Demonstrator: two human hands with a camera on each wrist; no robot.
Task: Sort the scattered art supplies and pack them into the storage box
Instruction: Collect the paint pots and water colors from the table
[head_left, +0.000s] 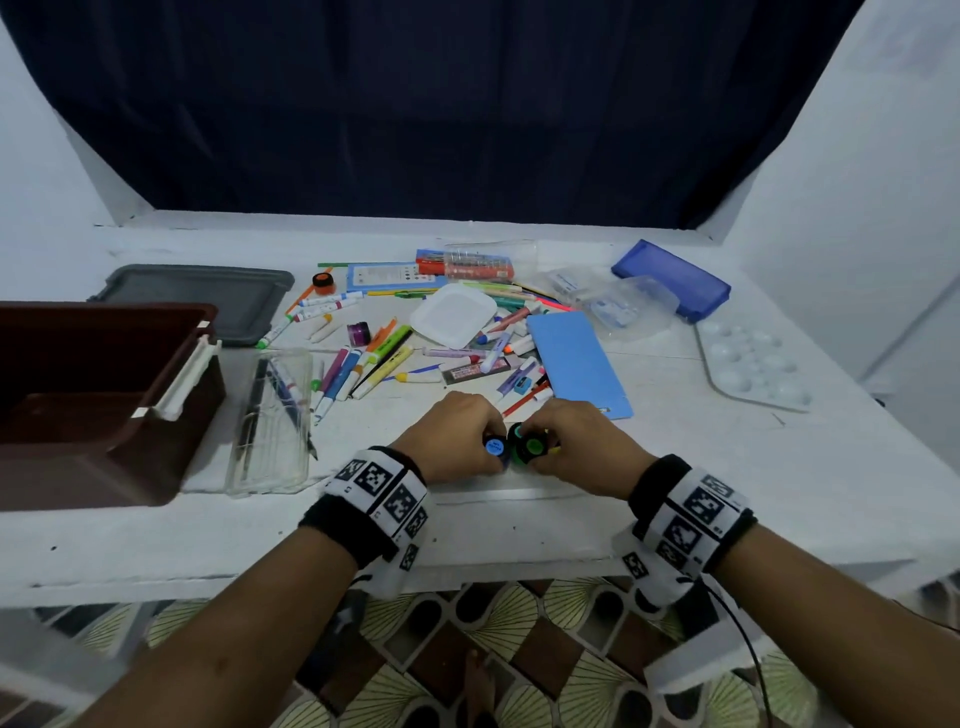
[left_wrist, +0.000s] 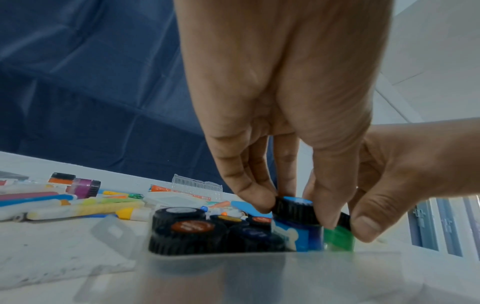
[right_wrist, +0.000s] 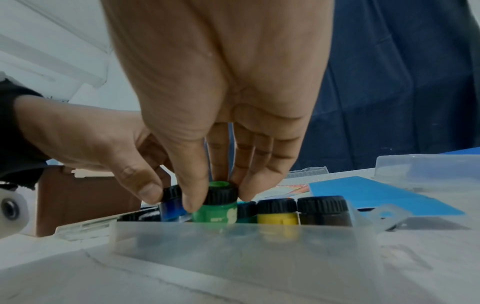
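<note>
Clear tray (right_wrist: 233, 236), paint jars going in side by side.
Left hand (head_left: 457, 436) pinches the blue jar (left_wrist: 298, 222), right hand (head_left: 576, 441) the green jar (right_wrist: 218, 207); lower each straight, caps upright.

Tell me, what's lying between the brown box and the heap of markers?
A long clear plastic case with pens inside lies on the table between the brown storage box and the markers; the head view shows it.
</note>
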